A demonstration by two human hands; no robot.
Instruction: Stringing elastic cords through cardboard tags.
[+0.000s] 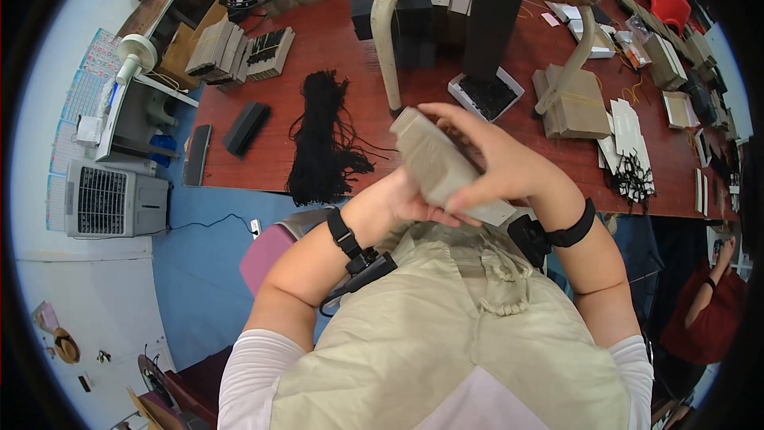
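Note:
Both my hands hold a stack of grey-beige card pieces [434, 155] tilted above the front edge of the table. My left hand [414, 199] supports it from below and the left, its fingers curled under the lower part. Along the right side of the stack, my right hand [497, 155] has its thumb near the lower end and its fingers over the upper end. Left of the stack, a bundle of black cords [318, 143] lies on the table. Just beyond my right hand sits a shallow white box [513, 89] with small black pieces in it.
On the red-brown table [354, 52] a stool [386, 40] stands with its legs down, beside a tall black block [495, 20]. Tied brown cardboard [569, 103] is at right, white tags with black cords [631, 147] beyond. Another person [708, 310] is at far right.

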